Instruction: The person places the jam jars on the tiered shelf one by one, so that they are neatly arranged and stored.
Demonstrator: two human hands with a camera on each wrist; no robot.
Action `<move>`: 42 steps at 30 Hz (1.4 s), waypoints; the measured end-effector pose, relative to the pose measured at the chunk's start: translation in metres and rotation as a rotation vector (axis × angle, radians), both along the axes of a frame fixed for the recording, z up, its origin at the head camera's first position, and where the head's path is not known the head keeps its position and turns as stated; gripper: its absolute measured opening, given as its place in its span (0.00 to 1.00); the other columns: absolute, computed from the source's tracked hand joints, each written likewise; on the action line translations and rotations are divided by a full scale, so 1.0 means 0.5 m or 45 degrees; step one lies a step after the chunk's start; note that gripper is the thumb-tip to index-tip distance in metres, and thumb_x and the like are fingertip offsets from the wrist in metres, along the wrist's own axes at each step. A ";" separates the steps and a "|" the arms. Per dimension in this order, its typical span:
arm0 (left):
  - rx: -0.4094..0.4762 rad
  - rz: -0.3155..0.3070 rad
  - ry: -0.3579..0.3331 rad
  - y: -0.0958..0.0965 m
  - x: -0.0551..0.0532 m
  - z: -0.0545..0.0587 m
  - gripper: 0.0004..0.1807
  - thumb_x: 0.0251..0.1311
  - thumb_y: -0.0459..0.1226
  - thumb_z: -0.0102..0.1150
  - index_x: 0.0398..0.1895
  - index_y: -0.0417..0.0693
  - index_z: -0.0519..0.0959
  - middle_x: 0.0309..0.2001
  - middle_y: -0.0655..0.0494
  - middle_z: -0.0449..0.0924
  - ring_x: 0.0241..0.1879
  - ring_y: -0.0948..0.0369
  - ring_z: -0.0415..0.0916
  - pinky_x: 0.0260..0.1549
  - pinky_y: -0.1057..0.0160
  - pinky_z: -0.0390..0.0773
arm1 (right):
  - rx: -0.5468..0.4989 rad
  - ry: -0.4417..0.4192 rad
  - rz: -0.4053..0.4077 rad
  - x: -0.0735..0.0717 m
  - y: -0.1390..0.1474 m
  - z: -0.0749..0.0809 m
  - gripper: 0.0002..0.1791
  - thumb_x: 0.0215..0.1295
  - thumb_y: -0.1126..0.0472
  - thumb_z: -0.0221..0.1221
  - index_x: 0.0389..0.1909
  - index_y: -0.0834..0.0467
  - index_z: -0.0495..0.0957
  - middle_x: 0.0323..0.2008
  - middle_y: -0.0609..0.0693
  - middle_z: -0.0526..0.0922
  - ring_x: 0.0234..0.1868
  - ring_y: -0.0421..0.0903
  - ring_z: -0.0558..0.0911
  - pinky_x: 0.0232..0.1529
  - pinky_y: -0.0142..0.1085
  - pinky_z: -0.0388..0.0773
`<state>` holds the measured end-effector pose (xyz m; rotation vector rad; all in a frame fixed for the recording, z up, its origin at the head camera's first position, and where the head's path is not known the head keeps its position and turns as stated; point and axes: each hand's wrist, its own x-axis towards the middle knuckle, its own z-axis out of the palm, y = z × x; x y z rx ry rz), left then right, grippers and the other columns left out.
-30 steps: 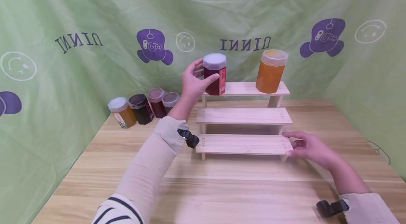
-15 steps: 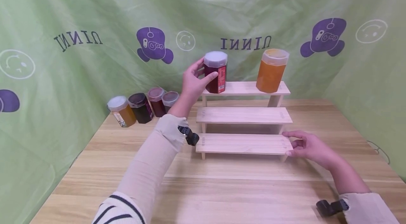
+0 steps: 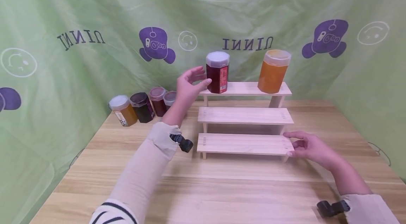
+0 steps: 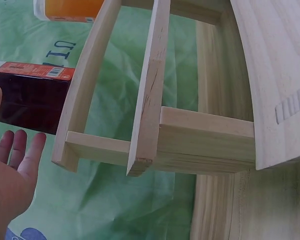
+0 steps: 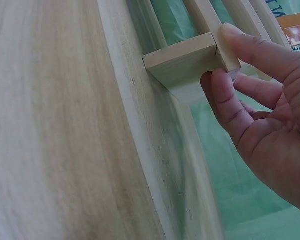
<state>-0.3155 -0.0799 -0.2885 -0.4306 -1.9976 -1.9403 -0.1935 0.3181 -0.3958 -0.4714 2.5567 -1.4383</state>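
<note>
A dark red jar [image 3: 217, 76] with a white lid and a red label stands on the left part of the top step of a three-step wooden display stand [image 3: 244, 115]. My left hand [image 3: 188, 88] is just left of the jar with its fingers spread; in the left wrist view a gap shows between most of the fingers and the jar [image 4: 32, 97]. Whether the thumb still touches it is hard to tell. My right hand [image 3: 312, 148] pinches the right end of the lowest step, thumb and fingers on opposite faces of the board [image 5: 205, 22] in the right wrist view.
An orange jar [image 3: 274, 72] stands at the top step's right end. Several more jars, among them an amber one [image 3: 124, 111] and a dark one [image 3: 142, 108], stand at the wooden table's [image 3: 127, 167] back left. A green curtain [image 3: 203, 2] hangs behind.
My left hand has let go of the dark red jar and drawn back a little to the left. That jar now stands on the top step. The right hand keeps its place.
</note>
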 end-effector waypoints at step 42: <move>0.239 0.001 0.196 -0.134 0.109 -0.050 0.25 0.52 0.22 0.66 0.55 0.25 0.73 0.43 0.56 0.82 0.45 0.58 0.79 0.50 0.62 0.80 | 0.002 -0.025 -0.014 -0.004 -0.002 0.000 0.40 0.53 0.65 0.71 0.65 0.73 0.64 0.43 0.63 0.81 0.40 0.41 0.82 0.36 0.34 0.82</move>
